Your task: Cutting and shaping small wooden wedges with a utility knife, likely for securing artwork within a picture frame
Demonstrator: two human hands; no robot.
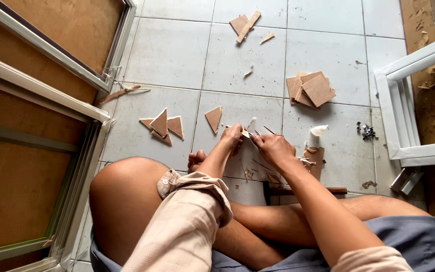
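Plywood, small pale sliver [245,133], was pinched between left hand [231,137] and right hand [274,147] (brown triangular offcuts [163,126] lay nearby on tiles).

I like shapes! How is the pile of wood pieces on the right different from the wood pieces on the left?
The right pile is made of squarish pieces, while the left pieces are triangles. The right pile is stacked thick and overlapping; the left pieces lie flatter and more spread out. The right pile sits farther from the hands than the left pieces. Both are thin brown wood on the pale tiled floor.
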